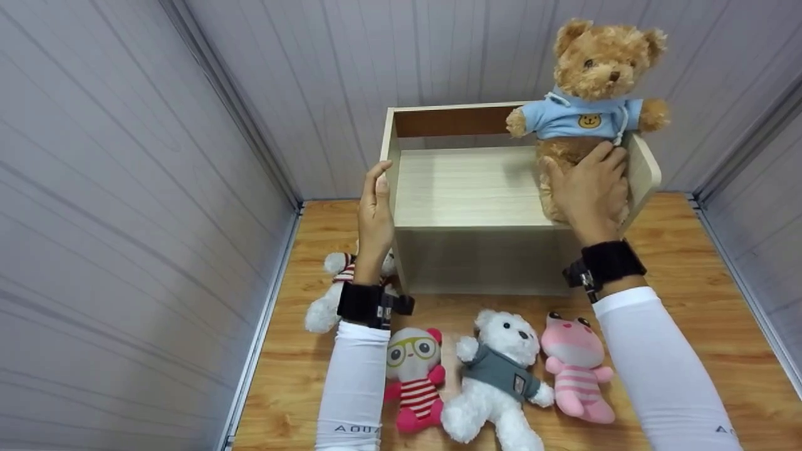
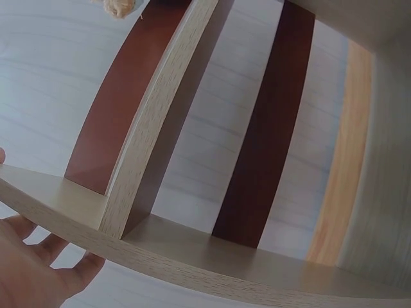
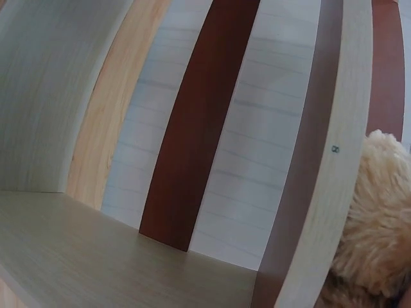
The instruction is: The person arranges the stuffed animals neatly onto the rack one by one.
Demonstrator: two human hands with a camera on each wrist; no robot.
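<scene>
While the left hand [image 1: 374, 210] steadies the shelf [image 1: 467, 188], the right hand [image 1: 592, 188] grips the brown bear [image 1: 592, 88].

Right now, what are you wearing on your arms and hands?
Both hands, left hand and right hand, are bare. Each arm has a long white sleeve with small dark lettering near the bottom, and each wrist has a black strap carrying a small black device.

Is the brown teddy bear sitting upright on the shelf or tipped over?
Upright. The brown teddy bear has its head at the top and faces the camera on the wooden shelf, with the right hand gripping its lower body.
</scene>
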